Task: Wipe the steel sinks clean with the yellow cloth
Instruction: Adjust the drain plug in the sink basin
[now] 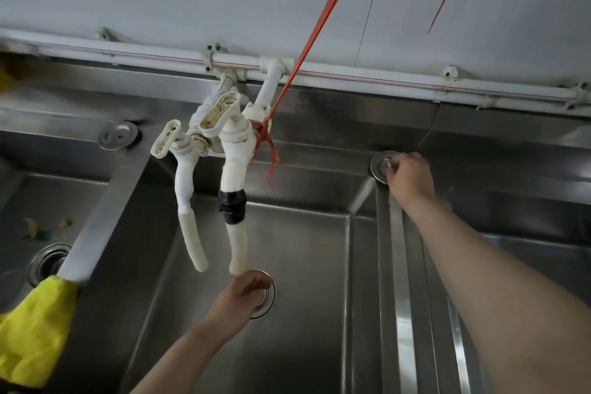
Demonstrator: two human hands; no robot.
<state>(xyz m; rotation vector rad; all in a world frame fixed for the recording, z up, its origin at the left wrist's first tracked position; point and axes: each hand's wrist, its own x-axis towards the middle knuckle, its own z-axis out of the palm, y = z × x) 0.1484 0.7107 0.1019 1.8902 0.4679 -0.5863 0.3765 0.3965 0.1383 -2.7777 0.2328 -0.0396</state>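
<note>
The yellow cloth hangs over the steel divider between the left sink and the middle sink, with neither hand on it. My left hand reaches down into the middle sink, fingers curled on the drain strainer. My right hand is at the back ledge, fingers pinched on a round steel drain knob. To the right lies the right sink, partly hidden by my right forearm.
Two white taps with hose ends hang over the middle sink, tied up by a red string. A second round knob sits on the left ledge. Food scraps lie near the left sink's drain.
</note>
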